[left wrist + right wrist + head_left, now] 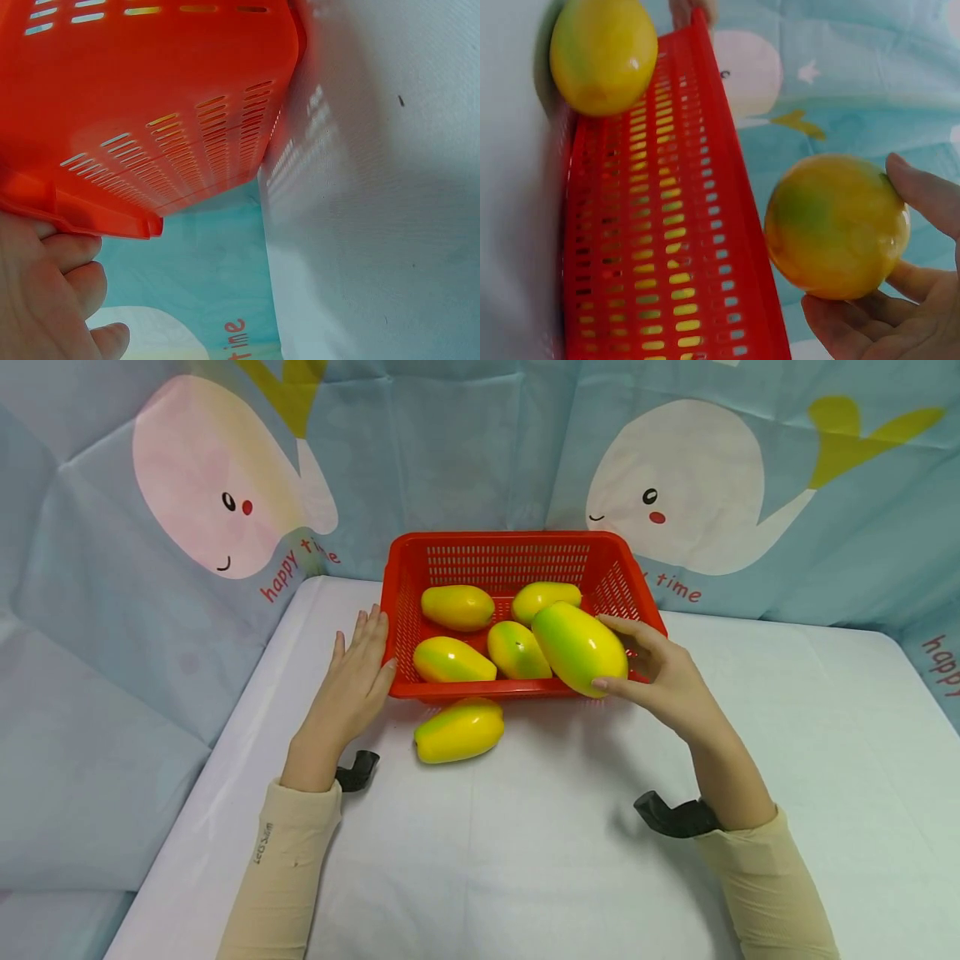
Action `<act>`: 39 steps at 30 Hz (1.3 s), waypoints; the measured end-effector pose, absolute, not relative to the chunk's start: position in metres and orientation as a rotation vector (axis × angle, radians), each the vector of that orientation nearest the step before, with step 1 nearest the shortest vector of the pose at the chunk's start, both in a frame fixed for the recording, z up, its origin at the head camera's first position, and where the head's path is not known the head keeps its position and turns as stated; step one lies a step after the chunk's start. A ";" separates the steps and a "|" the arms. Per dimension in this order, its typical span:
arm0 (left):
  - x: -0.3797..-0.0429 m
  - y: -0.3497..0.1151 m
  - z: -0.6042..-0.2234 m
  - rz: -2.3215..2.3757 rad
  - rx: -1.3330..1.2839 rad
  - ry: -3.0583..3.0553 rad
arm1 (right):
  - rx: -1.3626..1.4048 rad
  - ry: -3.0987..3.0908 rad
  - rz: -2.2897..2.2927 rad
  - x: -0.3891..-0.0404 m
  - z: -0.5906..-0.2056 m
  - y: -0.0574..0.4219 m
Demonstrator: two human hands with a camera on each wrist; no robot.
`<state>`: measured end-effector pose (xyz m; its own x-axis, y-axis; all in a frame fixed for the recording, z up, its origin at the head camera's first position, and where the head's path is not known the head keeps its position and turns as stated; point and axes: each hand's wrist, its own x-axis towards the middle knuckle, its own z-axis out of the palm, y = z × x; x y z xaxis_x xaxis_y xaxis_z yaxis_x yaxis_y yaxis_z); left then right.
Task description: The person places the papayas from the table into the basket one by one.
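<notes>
My right hand (663, 681) grips a yellow-green papaya (580, 648) between thumb and fingers, above the front right part of a red plastic basket (480, 690). In the right wrist view, this papaya (838, 226) shows end-on, above the basket's rim. Several more papayas lie inside the basket, among them one at the back left (457, 607). My left hand (352, 672) rests with extended fingers against the basket's left side, and its fingers (79, 281) are right at the rim in the left wrist view. Another papaya (460, 732) lies on the table just before the basket.
A white cloth covers the table (480, 860). Behind the basket hangs a light blue curtain (465, 452) printed with whales. Black wrist straps or mounts (677, 817) stick out beside both sleeves.
</notes>
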<state>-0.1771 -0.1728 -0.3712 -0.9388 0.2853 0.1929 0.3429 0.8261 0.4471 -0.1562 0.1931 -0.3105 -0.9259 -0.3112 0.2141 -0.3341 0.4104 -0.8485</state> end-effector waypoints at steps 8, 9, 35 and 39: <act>-0.177 -0.173 -0.372 -0.731 -0.494 -2.890 | 0.359 -2.624 1.566 -0.171 -0.316 0.200; -0.177 -0.173 -0.372 -0.730 -0.493 -2.891 | 0.330 -2.629 1.559 -0.172 -0.316 0.201; -0.176 -0.172 -0.369 -0.708 -0.475 -2.901 | 0.201 -2.820 1.186 -0.186 -0.328 0.206; -0.176 -0.172 -0.370 -0.704 -0.481 -2.893 | 0.213 -2.826 1.173 -0.185 -0.329 0.204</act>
